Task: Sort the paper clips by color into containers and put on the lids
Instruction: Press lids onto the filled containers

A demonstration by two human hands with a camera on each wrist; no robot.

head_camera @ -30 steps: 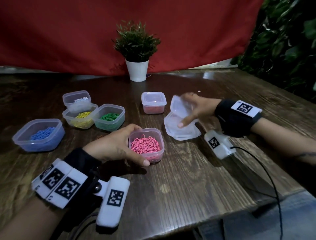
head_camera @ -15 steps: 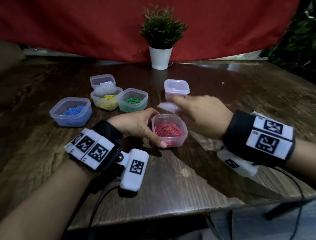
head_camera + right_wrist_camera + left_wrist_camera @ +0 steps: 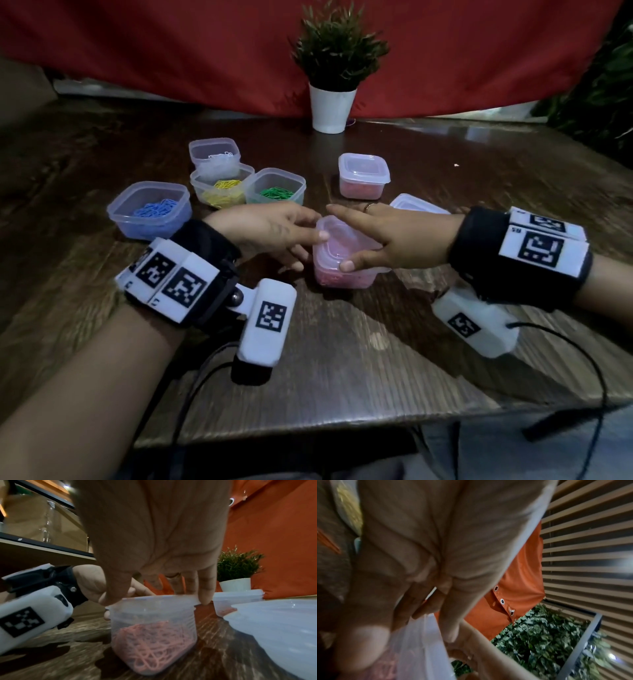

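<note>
A clear tub of pink paper clips [image 3: 342, 281] stands at the table's middle. A clear lid [image 3: 334, 253] lies on top of it. My left hand [image 3: 309, 250] grips the tub from the left, thumb on the lid and fingers on its side. From the right, my right hand [image 3: 342, 237] spans the lid, thumb on the near rim and fingers over the far rim. In the right wrist view its fingertips [image 3: 204, 600] hang over the lid [image 3: 154, 599] of the pink tub [image 3: 152, 635]. The left wrist view shows the lid [image 3: 419, 642] blurred under my fingers.
Open tubs of blue [image 3: 149, 210], yellow [image 3: 222, 189], green [image 3: 275, 192] and white clips [image 3: 214, 156] stand at the left. A lidded tub of red clips [image 3: 363, 174] is behind, spare lids [image 3: 416, 205] beside my right hand. A potted plant [image 3: 330, 102] is at the back.
My right hand carried a lid from the stack on the right over to the pink tub and set it on top. My left hand kept hold of the tub.
</note>
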